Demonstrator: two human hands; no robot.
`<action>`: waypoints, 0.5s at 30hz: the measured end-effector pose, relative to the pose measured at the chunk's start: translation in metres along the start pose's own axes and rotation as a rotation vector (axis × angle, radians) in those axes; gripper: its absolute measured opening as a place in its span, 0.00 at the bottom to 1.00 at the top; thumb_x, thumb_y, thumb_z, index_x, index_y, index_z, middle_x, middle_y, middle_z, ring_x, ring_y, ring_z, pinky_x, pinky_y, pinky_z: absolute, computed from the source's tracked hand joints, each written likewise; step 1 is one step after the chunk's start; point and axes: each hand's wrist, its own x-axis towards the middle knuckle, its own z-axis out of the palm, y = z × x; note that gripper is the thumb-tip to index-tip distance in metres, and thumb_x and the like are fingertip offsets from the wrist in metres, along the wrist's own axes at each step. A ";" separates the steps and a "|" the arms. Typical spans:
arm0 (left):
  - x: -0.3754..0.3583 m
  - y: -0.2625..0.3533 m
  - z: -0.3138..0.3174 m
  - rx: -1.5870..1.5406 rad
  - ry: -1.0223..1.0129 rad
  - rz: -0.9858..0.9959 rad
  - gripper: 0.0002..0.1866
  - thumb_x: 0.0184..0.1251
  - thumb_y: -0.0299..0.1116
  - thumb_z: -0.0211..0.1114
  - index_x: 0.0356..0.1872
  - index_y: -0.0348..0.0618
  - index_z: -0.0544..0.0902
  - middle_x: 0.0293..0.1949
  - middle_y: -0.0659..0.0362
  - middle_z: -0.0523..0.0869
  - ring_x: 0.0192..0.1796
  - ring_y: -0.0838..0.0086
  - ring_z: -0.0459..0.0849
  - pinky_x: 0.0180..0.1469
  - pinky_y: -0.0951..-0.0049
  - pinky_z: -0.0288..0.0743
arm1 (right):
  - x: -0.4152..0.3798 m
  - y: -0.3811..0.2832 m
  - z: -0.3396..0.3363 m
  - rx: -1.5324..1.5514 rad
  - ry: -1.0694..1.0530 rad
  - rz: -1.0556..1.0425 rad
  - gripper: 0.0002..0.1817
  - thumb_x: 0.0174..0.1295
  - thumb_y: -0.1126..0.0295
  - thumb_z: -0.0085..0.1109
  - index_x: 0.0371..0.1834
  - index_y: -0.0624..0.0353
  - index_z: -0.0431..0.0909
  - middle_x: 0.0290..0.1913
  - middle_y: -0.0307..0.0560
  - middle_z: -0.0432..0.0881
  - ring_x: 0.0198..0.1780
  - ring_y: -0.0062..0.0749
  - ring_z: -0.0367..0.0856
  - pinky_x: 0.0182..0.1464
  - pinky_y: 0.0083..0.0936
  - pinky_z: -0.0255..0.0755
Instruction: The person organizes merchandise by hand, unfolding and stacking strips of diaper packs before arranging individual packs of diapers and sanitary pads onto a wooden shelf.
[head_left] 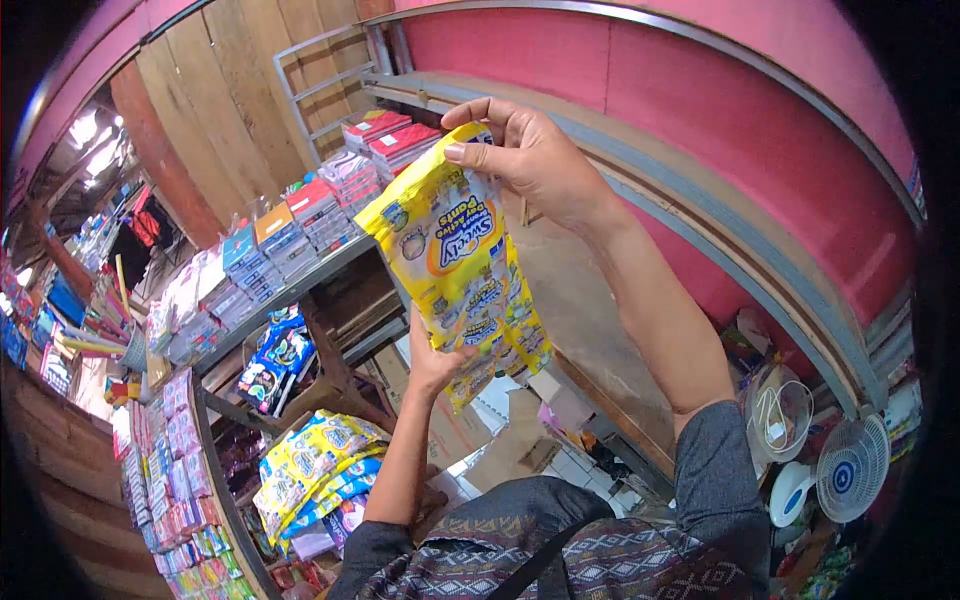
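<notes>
Right now I'm just holding up this yellow pack [460, 250] mid-frame, right fingers [476, 157] pinching its top, left fingers [452, 361] gripping lower down, so moving it probably calls for both.

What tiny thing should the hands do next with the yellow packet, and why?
Maybe move the left hand up to the free top corner of the yellow packet, since the right hand pinches only the other end.
</notes>
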 end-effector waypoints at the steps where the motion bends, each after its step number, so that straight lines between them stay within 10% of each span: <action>1: 0.014 0.021 0.013 0.042 0.029 -0.041 0.40 0.52 0.37 0.77 0.64 0.38 0.66 0.57 0.56 0.77 0.60 0.67 0.76 0.64 0.64 0.69 | -0.003 -0.007 -0.002 -0.002 0.010 -0.049 0.18 0.62 0.72 0.66 0.53 0.65 0.75 0.43 0.46 0.84 0.42 0.23 0.83 0.44 0.21 0.80; 15: 0.090 0.055 0.089 -0.039 -0.270 -0.078 0.24 0.60 0.29 0.71 0.57 0.35 0.76 0.50 0.57 0.85 0.52 0.73 0.82 0.57 0.66 0.75 | -0.016 -0.084 -0.111 0.130 0.027 -0.107 0.23 0.64 0.79 0.58 0.62 0.70 0.65 0.47 0.50 0.79 0.51 0.31 0.80 0.56 0.26 0.75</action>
